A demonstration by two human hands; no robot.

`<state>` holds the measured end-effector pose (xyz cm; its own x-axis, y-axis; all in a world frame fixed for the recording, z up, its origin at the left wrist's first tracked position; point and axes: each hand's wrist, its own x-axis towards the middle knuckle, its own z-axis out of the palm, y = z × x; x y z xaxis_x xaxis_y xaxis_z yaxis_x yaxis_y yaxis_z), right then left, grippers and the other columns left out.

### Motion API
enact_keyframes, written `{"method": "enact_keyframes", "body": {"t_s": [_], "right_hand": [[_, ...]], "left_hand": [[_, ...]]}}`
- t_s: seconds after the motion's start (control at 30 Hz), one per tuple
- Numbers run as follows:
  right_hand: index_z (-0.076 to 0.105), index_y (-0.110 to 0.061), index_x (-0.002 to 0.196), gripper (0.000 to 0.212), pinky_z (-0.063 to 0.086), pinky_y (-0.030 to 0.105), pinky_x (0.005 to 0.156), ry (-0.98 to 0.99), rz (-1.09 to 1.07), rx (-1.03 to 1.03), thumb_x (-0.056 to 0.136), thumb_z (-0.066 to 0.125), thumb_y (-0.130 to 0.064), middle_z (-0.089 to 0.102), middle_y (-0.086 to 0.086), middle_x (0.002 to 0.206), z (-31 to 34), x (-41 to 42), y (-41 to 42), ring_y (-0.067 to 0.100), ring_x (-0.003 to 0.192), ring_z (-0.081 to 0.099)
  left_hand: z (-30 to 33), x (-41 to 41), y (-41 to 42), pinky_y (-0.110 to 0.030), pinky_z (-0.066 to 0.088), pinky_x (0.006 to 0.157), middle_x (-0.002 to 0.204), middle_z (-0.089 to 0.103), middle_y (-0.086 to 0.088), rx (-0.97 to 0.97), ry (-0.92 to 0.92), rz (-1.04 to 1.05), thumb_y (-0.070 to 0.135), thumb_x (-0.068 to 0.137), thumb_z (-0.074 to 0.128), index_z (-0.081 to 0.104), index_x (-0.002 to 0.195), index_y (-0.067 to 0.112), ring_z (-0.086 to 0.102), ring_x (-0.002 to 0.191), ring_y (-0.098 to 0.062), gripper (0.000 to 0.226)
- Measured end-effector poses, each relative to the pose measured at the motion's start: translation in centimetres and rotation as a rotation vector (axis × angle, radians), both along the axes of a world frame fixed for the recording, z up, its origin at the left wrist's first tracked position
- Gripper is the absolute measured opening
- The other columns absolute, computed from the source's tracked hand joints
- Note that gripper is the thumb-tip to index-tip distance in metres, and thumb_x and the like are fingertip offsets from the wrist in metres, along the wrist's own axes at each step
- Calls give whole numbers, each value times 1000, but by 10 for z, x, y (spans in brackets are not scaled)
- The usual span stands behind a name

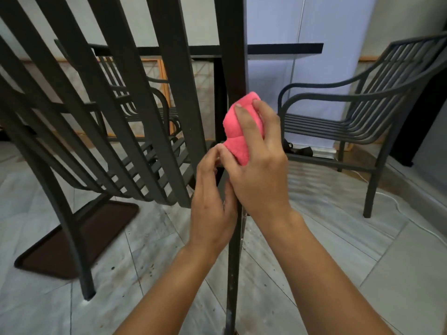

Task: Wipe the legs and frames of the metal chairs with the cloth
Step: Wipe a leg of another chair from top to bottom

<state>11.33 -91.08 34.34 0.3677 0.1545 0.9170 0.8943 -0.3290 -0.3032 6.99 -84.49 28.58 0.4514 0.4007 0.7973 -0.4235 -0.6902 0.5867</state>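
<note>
Both forearms reach forward to the near chair's upright frame bar (234,250). Right hand (260,163) grips a bunched pink cloth (238,131) against that bar, fingers curled over it. Left hand (212,197) pinches the cloth's lower edge, its palm beside the bar. Two more metal chairs (350,122) stand by a dark surface (285,48) on the grey tiled floor (338,250), near a brown mat (60,252).

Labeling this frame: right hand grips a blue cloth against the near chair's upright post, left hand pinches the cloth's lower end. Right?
One error: the cloth is pink, not blue. The head view shows the right hand gripping it against the near chair's upright post, with the left hand pinching its lower end.
</note>
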Motion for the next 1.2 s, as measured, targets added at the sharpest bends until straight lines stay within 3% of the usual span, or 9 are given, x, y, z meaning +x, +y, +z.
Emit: {"method": "enact_keyframes", "body": {"t_s": [0.1,0.3,0.53,0.7,0.83,1.0,1.1,1.2], "right_hand": [[53,-5,126,49,51,42,90,3,3,4,81,67,-13,43,18,134,-8,2,-2,28,121,46],[55,-5,122,45,54,41,84,34,22,-5,78,68,-5,49,15,126,-38,3,-8,25,111,54],[55,-7,122,49,56,40,80,84,16,-56,76,72,-4,51,13,123,-51,4,-11,25,105,58],[55,-11,123,51,56,37,80,94,2,-69,76,72,-6,52,9,124,-55,2,-13,23,106,57],[55,-14,125,52,52,36,88,112,-47,-119,76,72,-7,54,7,128,-54,0,-20,23,111,55],[58,-13,122,46,47,33,92,116,-55,-119,77,66,-5,57,3,126,-47,-7,-34,21,111,54],[58,-12,121,45,43,24,91,57,-89,-72,76,61,-10,57,3,123,-35,-17,-42,19,107,55],[56,-9,123,46,42,24,90,-48,-100,-67,77,61,-9,57,6,122,-17,-25,-41,21,103,53]], "left_hand": [[5,0,-6,-24,38,106,141,41,15,-139,95,-121,9,95,51,25,142,30,41,128,2,57],[5,3,-2,-34,43,104,134,53,8,-278,181,-220,0,91,50,43,137,29,50,123,-4,55],[10,1,1,-24,44,101,133,53,5,-348,212,-269,-17,81,44,45,121,45,52,118,1,74],[13,0,2,-8,41,91,129,54,4,-370,238,-307,-26,76,35,46,126,30,53,113,7,76],[15,-2,4,-10,40,96,130,54,6,-359,268,-316,-27,75,33,46,129,28,52,116,6,78],[20,-7,3,-3,37,91,117,53,24,-332,279,-310,-26,76,31,46,116,41,48,109,20,80],[20,-7,3,-6,38,94,121,54,20,-342,268,-296,-22,78,33,47,119,39,49,117,10,75],[16,-4,6,-18,39,102,125,57,12,-356,263,-272,-22,77,35,49,122,34,50,121,0,73]]}}
